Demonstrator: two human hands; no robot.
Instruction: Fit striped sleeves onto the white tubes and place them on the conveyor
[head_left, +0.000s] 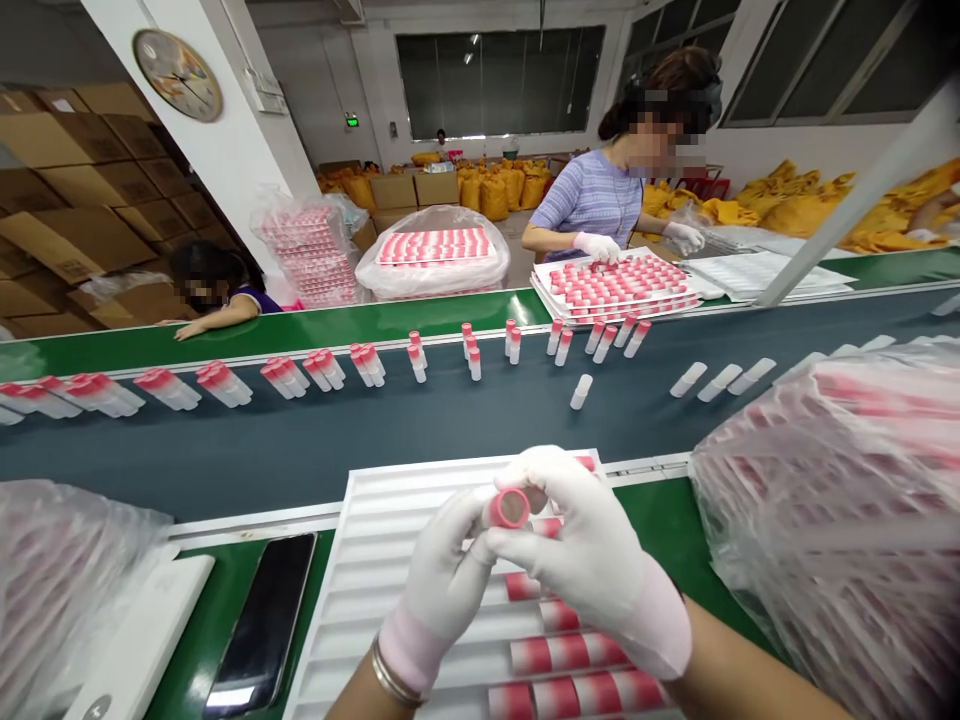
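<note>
While the left hand (448,565) and the right hand (589,545) hold one pink-rimmed tube (512,509) between them, over the white ribbed tray (367,545), the step in hand seems to be close handling of that tube, its hollow end turned toward the person. The fingers of both gloves are closed on its sides: the left ones from one flank, the right ones from the other, with the right thumb low by the rim. To do this well, the grip is best kept light and clear of the rim, so the mouth shows whole and the wall is not squeezed out of round. Glove fabric may slip on a smooth surface, so it probably pays to let one hand steady the tube while the other turns it. Keeping low over the tray makes sense, as a slip would likely end there; yet the right hand hangs above the red-and-white tubes (555,693) lying in the grooves, and a sagging wrist could roll them. The phone (264,625) lies on the green worktop (679,515) left of the tray, well apart from both hands.
</note>
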